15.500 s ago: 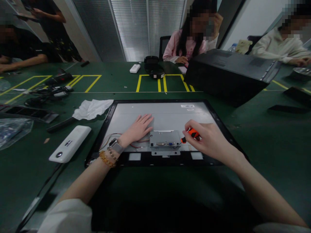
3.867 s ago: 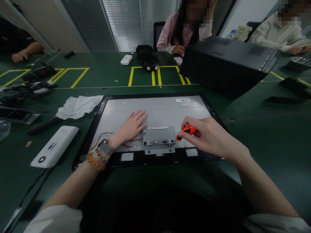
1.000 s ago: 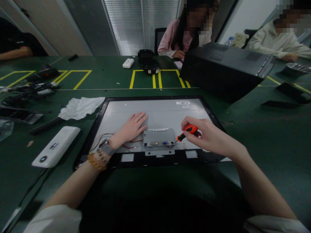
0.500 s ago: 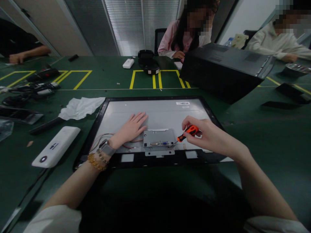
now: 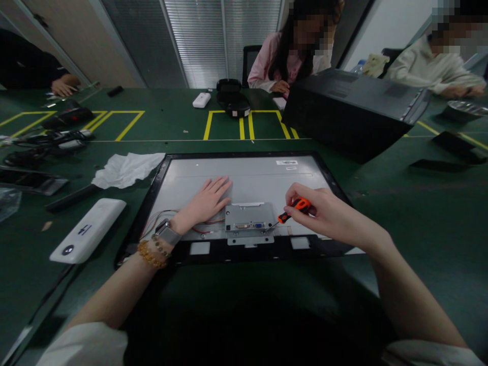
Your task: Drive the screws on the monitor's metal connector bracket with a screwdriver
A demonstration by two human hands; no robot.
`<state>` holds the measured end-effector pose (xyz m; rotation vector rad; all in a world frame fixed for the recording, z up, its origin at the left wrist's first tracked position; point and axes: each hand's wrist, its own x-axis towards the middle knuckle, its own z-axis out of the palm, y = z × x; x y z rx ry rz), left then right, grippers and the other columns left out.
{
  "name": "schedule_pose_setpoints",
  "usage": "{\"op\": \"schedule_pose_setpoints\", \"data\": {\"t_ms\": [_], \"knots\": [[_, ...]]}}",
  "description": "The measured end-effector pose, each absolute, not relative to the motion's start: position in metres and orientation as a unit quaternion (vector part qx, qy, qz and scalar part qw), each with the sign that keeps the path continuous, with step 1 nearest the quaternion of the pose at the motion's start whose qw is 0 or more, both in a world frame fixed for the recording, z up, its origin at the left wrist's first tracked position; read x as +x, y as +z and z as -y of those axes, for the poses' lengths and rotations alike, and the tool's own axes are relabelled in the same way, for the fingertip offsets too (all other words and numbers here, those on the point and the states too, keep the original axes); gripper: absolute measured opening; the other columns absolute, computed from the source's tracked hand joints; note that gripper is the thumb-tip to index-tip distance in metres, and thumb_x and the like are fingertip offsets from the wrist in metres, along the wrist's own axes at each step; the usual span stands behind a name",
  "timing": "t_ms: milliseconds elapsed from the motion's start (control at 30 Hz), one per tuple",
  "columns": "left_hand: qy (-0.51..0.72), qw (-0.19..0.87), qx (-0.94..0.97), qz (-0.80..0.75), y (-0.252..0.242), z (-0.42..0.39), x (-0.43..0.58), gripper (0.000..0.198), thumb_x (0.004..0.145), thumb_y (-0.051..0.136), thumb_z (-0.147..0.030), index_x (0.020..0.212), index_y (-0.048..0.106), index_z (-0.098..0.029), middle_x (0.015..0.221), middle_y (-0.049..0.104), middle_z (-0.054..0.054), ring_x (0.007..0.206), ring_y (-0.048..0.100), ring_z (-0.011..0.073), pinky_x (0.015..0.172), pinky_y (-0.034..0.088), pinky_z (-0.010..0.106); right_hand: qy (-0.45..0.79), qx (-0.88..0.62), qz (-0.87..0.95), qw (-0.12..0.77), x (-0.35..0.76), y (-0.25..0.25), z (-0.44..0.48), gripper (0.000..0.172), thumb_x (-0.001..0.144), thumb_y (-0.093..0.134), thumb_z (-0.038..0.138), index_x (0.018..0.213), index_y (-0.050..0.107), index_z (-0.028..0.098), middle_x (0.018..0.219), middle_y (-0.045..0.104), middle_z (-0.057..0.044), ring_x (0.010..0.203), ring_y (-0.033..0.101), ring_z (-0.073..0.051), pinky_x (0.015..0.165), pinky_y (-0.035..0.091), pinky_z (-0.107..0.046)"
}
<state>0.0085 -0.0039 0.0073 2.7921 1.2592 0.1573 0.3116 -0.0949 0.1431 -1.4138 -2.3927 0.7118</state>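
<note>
Metal bowl [image 5: 467, 109] far right, contents unclear. Left hand [image 5: 211, 197] empty, spread flat on monitor panel [image 5: 251, 184]; right hand [image 5: 326, 211] curled round screwdriver [image 5: 300, 205], tip at port bracket [image 5: 249, 215]. Power bank [image 5: 89, 229] left.

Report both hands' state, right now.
Left hand: open, holding nothing, laid on the grey panel.
Right hand: closed, holding the orange-and-black screwdriver.
</note>
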Motion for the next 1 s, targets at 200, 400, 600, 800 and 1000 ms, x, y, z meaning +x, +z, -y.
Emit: {"op": "schedule_pose_setpoints", "data": {"t_ms": [200, 400, 600, 800, 1000], "knots": [[0.058, 0.044, 0.910, -0.407, 0.0096, 0.0047, 0.0088, 0.056, 0.105, 0.022, -0.048, 0.150, 0.030, -0.015, 0.158, 0.024, 0.012, 0.146, 0.019, 0.0271, 0.118, 0.014, 0.049, 0.251, -0.471, 0.833, 0.144, 0.3114, 0.1429, 0.0951, 0.015, 0.083, 0.055, 0.025, 0.097, 0.048, 0.023, 0.084, 0.064, -0.001, 0.074, 0.060, -0.018, 0.069, 0.045, -0.031], [0.049, 0.042, 0.909, -0.411, 0.0122, 0.0054, 0.0098, 0.056, 0.105, 0.024, -0.047, 0.150, 0.030, -0.015, 0.158, 0.025, 0.012, 0.146, 0.019, 0.0270, 0.118, 0.014, 0.048, 0.235, -0.442, 0.852, 0.151, 0.3132, 0.1449, 0.0958, 0.014, 0.081, 0.054, 0.020, 0.094, 0.050, 0.021, 0.086, 0.062, -0.001, 0.077, 0.059, -0.018, 0.073, 0.044, -0.031], [0.051, 0.038, 0.910, -0.410, 0.0101, 0.0046, 0.0089, 0.056, 0.105, 0.025, -0.046, 0.150, 0.029, -0.015, 0.158, 0.024, 0.012, 0.147, 0.018, 0.0268, 0.118, 0.014, 0.047, 0.218, -0.435, 0.862, 0.143, 0.3139, 0.1455, 0.0960, 0.014, 0.083, 0.053, 0.021, 0.096, 0.050, 0.021, 0.084, 0.064, -0.002, 0.075, 0.060, -0.018, 0.071, 0.043, -0.031], [0.057, 0.042, 0.911, -0.407, 0.0086, 0.0043, 0.0082, 0.055, 0.105, 0.025, -0.046, 0.151, 0.029, -0.016, 0.159, 0.024, 0.011, 0.147, 0.018, 0.0263, 0.118, 0.013, 0.047, 0.181, -0.471, 0.856, 0.111, 0.3110, 0.1447, 0.0942, 0.020, 0.095, 0.046, 0.039, 0.099, 0.054, 0.021, 0.061, 0.058, 0.002, 0.054, 0.052, -0.016, 0.056, 0.036, -0.028], [0.057, 0.051, 0.909, -0.409, 0.0096, 0.0046, 0.0083, 0.055, 0.104, 0.025, -0.046, 0.151, 0.028, -0.016, 0.159, 0.023, 0.011, 0.147, 0.017, 0.0262, 0.118, 0.013, 0.047, 0.192, -0.467, 0.855, 0.121, 0.3140, 0.1451, 0.0940, 0.017, 0.092, 0.049, 0.037, 0.098, 0.052, 0.021, 0.073, 0.062, -0.002, 0.063, 0.055, -0.017, 0.061, 0.040, -0.031]]}}
